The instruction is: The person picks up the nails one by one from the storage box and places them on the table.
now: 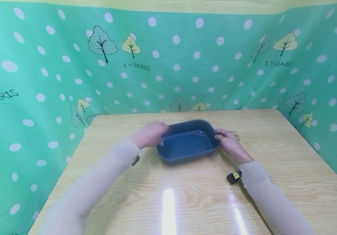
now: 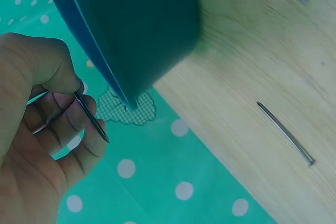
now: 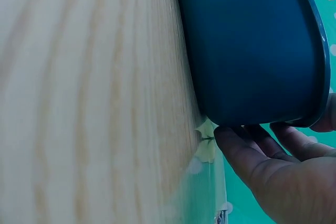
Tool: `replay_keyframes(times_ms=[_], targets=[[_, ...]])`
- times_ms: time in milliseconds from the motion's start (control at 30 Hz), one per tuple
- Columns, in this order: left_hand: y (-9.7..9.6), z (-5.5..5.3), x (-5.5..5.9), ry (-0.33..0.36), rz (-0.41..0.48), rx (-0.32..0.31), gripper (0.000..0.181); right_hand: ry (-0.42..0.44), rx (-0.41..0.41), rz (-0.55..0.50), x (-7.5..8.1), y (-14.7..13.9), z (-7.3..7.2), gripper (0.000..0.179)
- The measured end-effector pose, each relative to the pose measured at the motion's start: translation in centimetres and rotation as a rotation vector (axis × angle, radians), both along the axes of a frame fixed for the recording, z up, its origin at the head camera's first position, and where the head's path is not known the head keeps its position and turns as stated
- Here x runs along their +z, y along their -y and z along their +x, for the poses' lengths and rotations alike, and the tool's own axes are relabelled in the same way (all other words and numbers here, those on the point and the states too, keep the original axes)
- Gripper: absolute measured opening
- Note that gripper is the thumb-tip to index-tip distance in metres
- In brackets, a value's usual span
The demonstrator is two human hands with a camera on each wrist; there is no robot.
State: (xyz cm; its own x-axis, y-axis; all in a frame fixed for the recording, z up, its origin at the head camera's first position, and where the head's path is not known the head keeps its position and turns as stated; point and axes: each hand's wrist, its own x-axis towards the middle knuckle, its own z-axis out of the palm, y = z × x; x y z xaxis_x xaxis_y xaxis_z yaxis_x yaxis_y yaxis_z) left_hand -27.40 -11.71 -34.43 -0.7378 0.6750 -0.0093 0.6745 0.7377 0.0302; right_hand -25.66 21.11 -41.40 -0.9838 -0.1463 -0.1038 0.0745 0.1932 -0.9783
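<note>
A dark blue rectangular tray [image 1: 187, 147] with raised sides is on the wooden table. My left hand [image 1: 152, 134] is over its left rim. Between the thumb and fingers of that hand, in the left wrist view, is a thin pointed metal nail [image 2: 92, 117], tip outward. At the opposite end my right hand [image 1: 230, 145] grips the tray, thumb at the rim and fingers against the outer wall, as the right wrist view shows. Several thin nails [image 1: 196, 133] lie inside the tray, toward its back.
On the wooden table [image 1: 200, 195], more nails [image 1: 236, 135] lie just beyond my right hand. Another nail [image 2: 286, 133] rests on the tabletop in the left wrist view. A green dotted cloth [image 1: 162, 78] hangs behind the table and along both sides.
</note>
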Motion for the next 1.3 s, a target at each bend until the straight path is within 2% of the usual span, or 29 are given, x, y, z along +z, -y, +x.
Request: replay_keyframes(times_ms=[367,533,633,767,1033,1300], targets=[[2.5,0.0,0.0,-0.035,0.048,-0.001,0.026,0.001,-0.005,-0.004,-0.1,-0.1,-0.1,0.044],[3.7,0.0,-0.3,-0.023,0.093,0.033,0.025,0.0,0.001,-0.02,0.0,0.0,-0.1,0.044],[4.3,0.0,-0.6,-0.012,0.083,0.059,0.025,-0.002,0.005,-0.02,-0.1,-0.1,-0.1,0.044],[5.0,0.0,-1.1,0.002,0.067,0.076,0.024,0.001,0.001,-0.015,-0.2,-0.1,-0.1,0.043],[6.3,0.0,-2.9,0.013,0.052,0.066,0.022,0.001,0.0,-0.019,-0.3,0.0,-0.2,0.044],[7.2,0.1,-4.2,0.053,0.057,0.104,0.016,0.003,0.008,-0.004,-0.2,-0.1,0.0,0.044]])
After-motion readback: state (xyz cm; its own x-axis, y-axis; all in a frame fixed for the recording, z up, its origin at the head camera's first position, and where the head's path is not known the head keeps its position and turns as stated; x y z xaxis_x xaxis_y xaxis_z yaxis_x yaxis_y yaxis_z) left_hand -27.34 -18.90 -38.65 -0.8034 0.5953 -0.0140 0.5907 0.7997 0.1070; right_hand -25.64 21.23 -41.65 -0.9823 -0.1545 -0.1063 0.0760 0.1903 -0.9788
